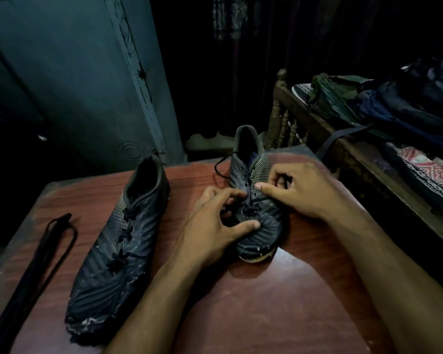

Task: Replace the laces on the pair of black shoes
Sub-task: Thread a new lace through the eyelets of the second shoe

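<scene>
Head view: my left hand [210, 226] steadies the black ridged shoe [256, 200] near the table's [241, 302] far edge; my right hand [299, 190] pinches its black lace [260, 199], mid-unlacing; next, I draw it from the eyelets.

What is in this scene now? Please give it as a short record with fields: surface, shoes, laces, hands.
surface: red-brown table
left shoe: lies on the table, laced, untouched
right shoe: on the table, both hands on it, upper eyelets without lace
spare laces: black bundle at the table's left edge
left hand: thumb on the toe, fingers at the lace
right hand: fingers curled at the lace by the eyelets
</scene>
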{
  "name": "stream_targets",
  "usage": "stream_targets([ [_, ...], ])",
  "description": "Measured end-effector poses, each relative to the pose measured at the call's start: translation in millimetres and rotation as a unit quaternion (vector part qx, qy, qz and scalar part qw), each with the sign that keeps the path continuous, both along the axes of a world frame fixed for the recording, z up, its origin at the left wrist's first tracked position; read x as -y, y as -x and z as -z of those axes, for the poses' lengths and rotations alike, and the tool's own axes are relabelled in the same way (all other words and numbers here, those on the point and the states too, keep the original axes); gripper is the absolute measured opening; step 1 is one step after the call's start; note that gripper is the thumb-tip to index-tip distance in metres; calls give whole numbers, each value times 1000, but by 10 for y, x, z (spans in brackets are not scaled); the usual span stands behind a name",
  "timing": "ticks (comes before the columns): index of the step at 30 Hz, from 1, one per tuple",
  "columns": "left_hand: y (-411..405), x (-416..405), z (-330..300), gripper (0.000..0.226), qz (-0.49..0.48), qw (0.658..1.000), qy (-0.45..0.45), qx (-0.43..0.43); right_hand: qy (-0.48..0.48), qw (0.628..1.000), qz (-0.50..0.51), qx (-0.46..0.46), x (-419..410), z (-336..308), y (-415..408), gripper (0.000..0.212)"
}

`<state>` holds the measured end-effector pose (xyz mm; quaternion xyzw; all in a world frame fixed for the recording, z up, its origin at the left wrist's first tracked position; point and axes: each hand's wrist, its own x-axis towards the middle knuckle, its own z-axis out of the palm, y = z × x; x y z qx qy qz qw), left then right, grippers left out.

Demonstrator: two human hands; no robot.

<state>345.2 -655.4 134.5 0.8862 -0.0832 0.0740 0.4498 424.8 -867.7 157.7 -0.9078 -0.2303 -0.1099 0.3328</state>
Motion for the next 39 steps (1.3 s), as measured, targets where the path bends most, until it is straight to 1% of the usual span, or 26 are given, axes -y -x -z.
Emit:
stream_targets([
  [2,4,11,13,60,4,1000,0,6,38,999,-15,-15,11,-4,-5,39],
  [4,1,17,24,62,6,1000,3,13,74,997,-23,-6,-5,33,-25,44],
  [6,-4,23,21,65,8,1000,3,12,85,996,-32,10,-9,60,-56,45],
  [13,2,99,58,71,27,999,19,4,-24,996,-59,62,102,150,-166,40],
  [17,2,122,75,70,12,999,23,18,-8,997,-49,62,84,143,-166,39],
  [19,2,119,72,70,7,1000,20,21,25,998,-29,57,81,87,-118,41],
  [21,7,112,67,70,1,1000,10,18,93,994,5,53,79,-3,-50,47],
  [24,13,108,57,72,-2,1000,-6,15,227,970,85,36,129,-194,54,52],
  [26,14,109,45,72,-6,1000,-6,15,275,955,114,-5,195,-300,107,55],
  [27,15,114,45,72,-9,1000,-9,15,279,953,115,-26,221,-327,127,56],
  [29,19,130,50,73,-16,1000,-19,17,231,967,102,-23,243,-334,143,58],
  [31,32,150,58,74,-26,999,-29,17,149,985,84,19,215,-308,136,57],
  [33,46,166,48,74,-33,999,-33,18,42,996,63,46,165,-301,132,55],
  [35,46,173,45,74,-35,998,-39,22,-75,992,70,76,154,-323,128,54],
  [37,42,175,44,73,-35,998,-39,25,-129,977,112,124,163,-376,150,53],
  [39,37,171,51,72,-34,998,-37,26,-221,961,107,124,155,-435,182,55],
])
